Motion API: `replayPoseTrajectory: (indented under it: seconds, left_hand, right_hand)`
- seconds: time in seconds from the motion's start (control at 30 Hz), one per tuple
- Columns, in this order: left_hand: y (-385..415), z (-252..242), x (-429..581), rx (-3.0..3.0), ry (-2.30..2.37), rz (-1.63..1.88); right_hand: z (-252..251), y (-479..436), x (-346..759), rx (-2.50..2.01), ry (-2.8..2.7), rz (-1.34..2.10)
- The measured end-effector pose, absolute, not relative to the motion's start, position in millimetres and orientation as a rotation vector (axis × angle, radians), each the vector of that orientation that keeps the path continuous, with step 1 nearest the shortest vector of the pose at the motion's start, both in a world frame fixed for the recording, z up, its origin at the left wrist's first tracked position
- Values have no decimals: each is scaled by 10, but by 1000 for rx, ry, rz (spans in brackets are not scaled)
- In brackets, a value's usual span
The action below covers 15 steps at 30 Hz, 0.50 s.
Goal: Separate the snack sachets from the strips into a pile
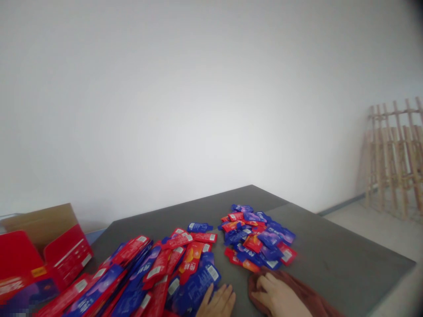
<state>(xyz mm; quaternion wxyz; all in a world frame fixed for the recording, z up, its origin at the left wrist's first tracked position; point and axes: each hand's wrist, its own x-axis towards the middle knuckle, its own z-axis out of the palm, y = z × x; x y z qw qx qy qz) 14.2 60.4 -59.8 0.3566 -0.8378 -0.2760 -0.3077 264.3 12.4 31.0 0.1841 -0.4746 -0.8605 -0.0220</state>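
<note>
My left hand [218,301] lies flat at the bottom edge of the view, fingers stretched out, beside a blue packet [200,286] at the near end of a large pile of red and blue packets [158,264]. It seems to touch that packet's edge. To its right, the curled fingers of my right hand [279,294] grip a reddish-brown cloth [306,288] that trails off to the right. Just beyond the cloth is a smaller heap of red and blue packets [257,237], lying loosely over one another.
An opened red cardboard box [66,257] with raised flaps stands at the left. The dark grey table [333,251] has its far corner near a white wall [211,101]. Wooden racks [393,154] lean at the right, beyond the table, on a light floor [353,215].
</note>
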Motion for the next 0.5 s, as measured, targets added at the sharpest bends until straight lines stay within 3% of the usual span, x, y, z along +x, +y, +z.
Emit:
replayPoseTrajectory:
  seconds: [0.2,0.3,0.5]
  left_hand:
    - [472,191,-125,-2436,-1312,-320]
    - [467,429,159,-2357,-1535,-329]
    - [707,462,745,-2630,-1473,-373]
  right_hand:
    - [253,128,2615,-1336,-2392,-121]
    - [258,108,2593,-1339,-2396,-130]
    - [349,83,2592,-1348,-2377,-65]
